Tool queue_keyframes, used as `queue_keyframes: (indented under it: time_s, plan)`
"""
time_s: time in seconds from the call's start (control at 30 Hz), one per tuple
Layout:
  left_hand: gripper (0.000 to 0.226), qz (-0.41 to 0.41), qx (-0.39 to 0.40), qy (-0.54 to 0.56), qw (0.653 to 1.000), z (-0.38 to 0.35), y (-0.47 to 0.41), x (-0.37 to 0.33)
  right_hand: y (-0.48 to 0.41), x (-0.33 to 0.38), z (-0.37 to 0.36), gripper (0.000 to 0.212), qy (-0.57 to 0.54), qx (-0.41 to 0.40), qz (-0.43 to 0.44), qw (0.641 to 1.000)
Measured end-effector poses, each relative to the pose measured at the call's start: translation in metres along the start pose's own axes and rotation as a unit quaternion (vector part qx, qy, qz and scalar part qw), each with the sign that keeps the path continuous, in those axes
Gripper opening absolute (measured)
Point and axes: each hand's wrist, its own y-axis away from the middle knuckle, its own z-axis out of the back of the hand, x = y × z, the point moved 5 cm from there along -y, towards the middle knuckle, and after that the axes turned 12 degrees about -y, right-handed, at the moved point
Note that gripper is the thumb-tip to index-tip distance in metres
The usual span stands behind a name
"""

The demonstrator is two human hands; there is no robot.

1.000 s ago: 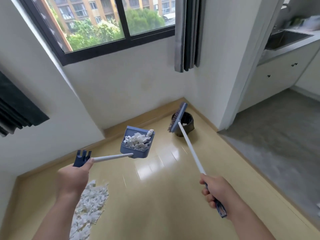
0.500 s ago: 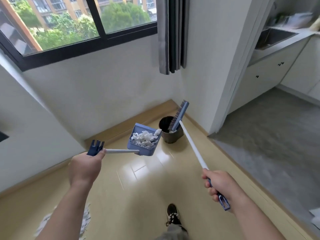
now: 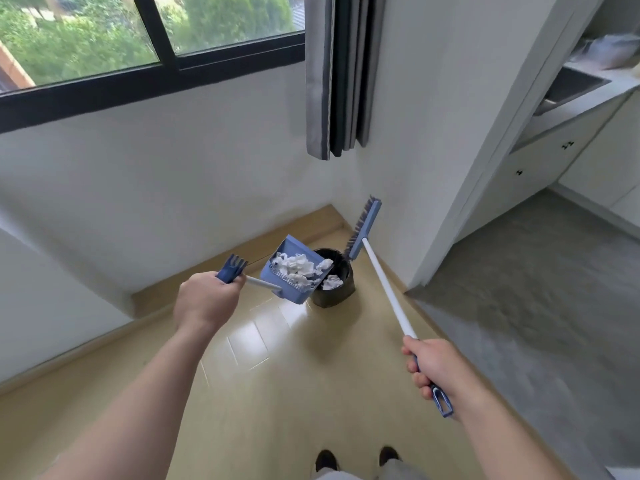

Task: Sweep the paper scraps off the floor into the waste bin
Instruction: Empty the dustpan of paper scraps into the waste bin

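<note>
Open floor (image 3: pixel 277 393) lies before us. Our right grip (image 3: pixel 433 367) curls round the broom (image 3: pixel 384 287) stick, our left grip (image 3: pixel 204 299) curls round the dustpan (image 3: pixel 292 295) handle. The dustpan, full of paper scraps (image 3: pixel 298 265), tilts over the rim of the bin (image 3: pixel 334 299), by the corner walls (image 3: pixel 207 168).

Grey curtain (image 3: pixel 341 74) — window (image 3: pixel 149 46), white cabinets (image 3: pixel 554 157).

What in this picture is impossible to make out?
All in the head view:
1. Inside of the waste bin: the tilted dustpan covers part of its mouth.
2. Left hand: its fingertips are hidden behind the hand itself, curled round the dustpan's handle.
3. Items on the counter, top right: blurred, and cut by the right edge.
4. Shoes: cut off by the bottom edge.
</note>
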Motion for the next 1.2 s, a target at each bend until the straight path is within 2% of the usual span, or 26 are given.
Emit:
queue_keyframes:
  time_s: [0.27,0.43,0.53,0.7,0.8,1.1,1.2]
  plan:
    - [0.043,-0.039,0.022,-0.123,0.991,-0.046,-0.052,-0.077,-0.084,0.060,0.005,0.021,0.031,0.026,-0.021,0.999]
    - [0.042,-0.030,0.025,-0.158,0.987,-0.067,-0.075,-0.122,-0.131,0.098,0.014,0.016,0.064,0.038,-0.037,0.997]
    - [0.042,-0.056,0.030,-0.200,0.978,-0.076,-0.085,-0.145,-0.153,0.116,0.014,0.016,0.077,0.047,-0.042,0.995]
    - [0.042,-0.067,0.034,-0.218,0.973,-0.082,-0.102,-0.155,-0.167,0.127,0.000,0.017,0.077,0.050,-0.064,0.994]
    - [0.044,-0.103,0.037,-0.255,0.961,-0.084,-0.115,-0.158,-0.172,0.129,-0.009,0.017,0.070,0.044,-0.072,0.994]
    - [0.047,-0.116,0.033,-0.230,0.966,-0.083,-0.145,-0.158,-0.180,0.127,-0.020,0.022,0.075,0.027,-0.068,0.995]
    - [0.047,-0.143,0.031,-0.255,0.956,-0.083,-0.144,-0.160,-0.179,0.128,-0.021,0.022,0.086,0.017,-0.066,0.994]
